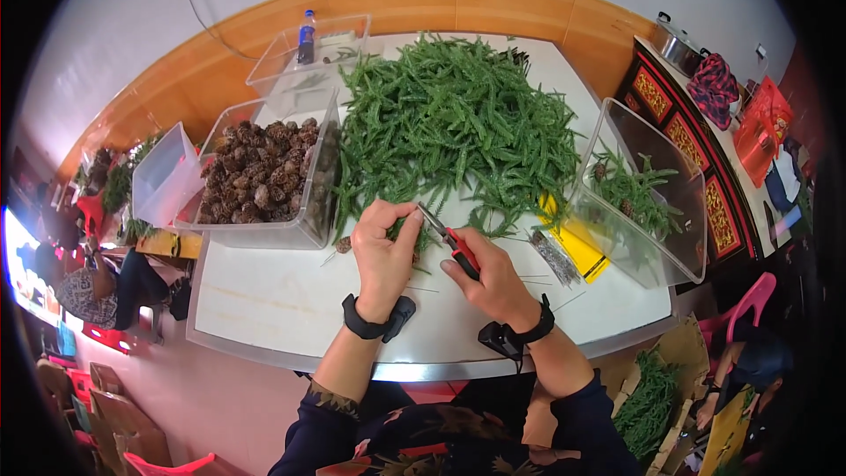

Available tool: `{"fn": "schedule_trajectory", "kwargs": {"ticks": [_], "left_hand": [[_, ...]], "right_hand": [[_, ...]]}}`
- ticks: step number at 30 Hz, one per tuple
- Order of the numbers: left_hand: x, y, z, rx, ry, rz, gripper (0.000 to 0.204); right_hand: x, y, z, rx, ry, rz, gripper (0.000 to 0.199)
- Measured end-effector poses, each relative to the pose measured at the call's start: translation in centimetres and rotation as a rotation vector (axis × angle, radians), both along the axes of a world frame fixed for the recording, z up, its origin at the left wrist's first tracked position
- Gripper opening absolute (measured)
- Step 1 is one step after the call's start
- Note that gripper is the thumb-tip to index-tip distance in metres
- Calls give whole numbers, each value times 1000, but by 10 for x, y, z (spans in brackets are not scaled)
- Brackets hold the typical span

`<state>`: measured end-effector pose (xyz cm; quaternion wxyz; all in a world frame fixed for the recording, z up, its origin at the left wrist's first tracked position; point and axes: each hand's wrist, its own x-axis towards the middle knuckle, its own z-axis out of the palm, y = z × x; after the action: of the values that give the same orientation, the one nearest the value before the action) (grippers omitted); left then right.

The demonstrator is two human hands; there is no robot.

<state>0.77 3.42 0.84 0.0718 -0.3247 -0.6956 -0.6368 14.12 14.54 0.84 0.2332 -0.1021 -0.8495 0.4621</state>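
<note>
Right hand [500, 282] grasps red-and-black pliers [462, 254], fingers wrapped round handles; pliers point up toward left hand [381, 242], over white table [282, 295]. Left thumb and forefinger pinched together by plier tips; what they pinch, too small to tell. Green sprigs [458, 115] heaped just beyond hands. To left, clear bin [256, 237] full of brown cones [260, 172]. To right, yellow packet [577, 247] beside thin wires [555, 257].

Heaped green sprigs [458, 115], boxed pine cones [260, 172] and pliers [462, 253] mark a craft workshop.
</note>
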Motion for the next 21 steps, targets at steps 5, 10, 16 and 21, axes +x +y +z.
{"fn": "schedule_trajectory", "kwargs": {"ticks": [5, 10, 16, 21], "left_hand": [[-2, -3, -1, -107, 141, 103, 8], [1, -5, 2, -151, 253, 162, 8], [-2, -11, 0, -157, 277, 192, 9], [-3, -11, 1, -138, 207, 186, 8]], "right_hand": [[-4, 1, -5, 44, -15, -3, 32], [-3, 0, -4, 52, -17, 9, 33], [-9, 0, -1, 102, -12, 29, 34], [-11, 0, 0, 122, -14, 35, 35]]}}
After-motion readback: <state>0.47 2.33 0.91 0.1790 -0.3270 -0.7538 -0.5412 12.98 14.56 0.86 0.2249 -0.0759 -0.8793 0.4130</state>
